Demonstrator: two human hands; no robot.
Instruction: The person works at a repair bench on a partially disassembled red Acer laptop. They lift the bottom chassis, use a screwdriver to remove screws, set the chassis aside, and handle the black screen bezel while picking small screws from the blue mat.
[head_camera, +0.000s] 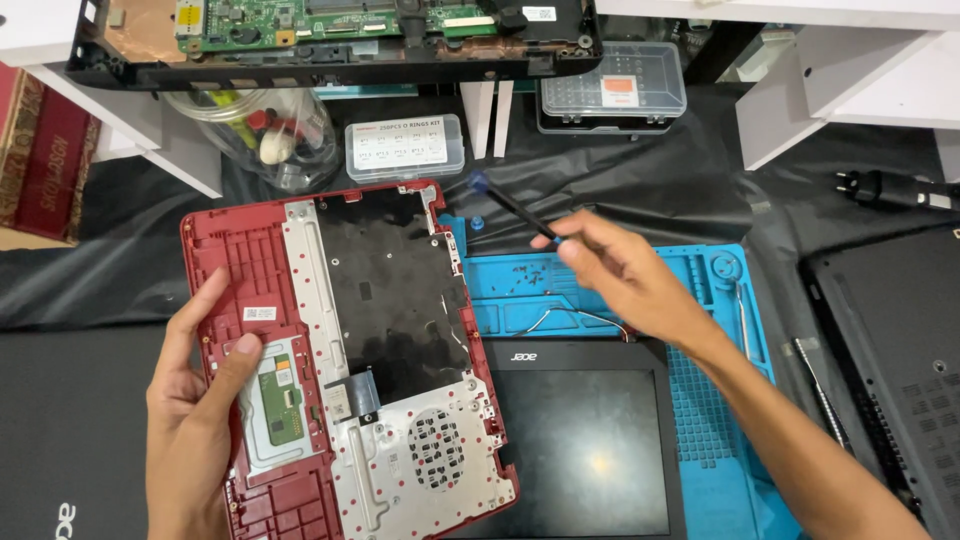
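Red plastic fills my left side: my left hand (195, 400) grips the laptop shell (345, 360) by its left edge, thumb pressed on the inside beside the small green board (281, 402), fingers wrapped behind. The shell stands tilted toward me, underside showing, with its silver metal plate (400, 460) and black sheet (390, 290) exposed. A short flat cable (362, 392) sits near the middle.

I judge that my one-handed hold is the weak point; if my thumb slides, the shell could tip onto the screen (575, 450) lying just beside it and scratch the glass, and pressure on the green board might stress its connector.

Further right, my right hand (625, 275) pinches a thin black tool (515, 212) with a blue tip, held over the blue mat (720, 420). It points up and left, close to the shell's upper corner. A careless poke could nick the thin wire (575, 315) lying on the mat.

Containers sit along the back. A clear jar (265, 130) holds mixed coloured bits, hard to tell apart. Next comes a clear box (405, 148) divided into small compartments, lid shut. Right of it, a larger clear case (612, 88) holds rows of small bits. The mat's shallow trays hold a scatter of tiny dark screws (535, 268), loose enough to roll if bumped.
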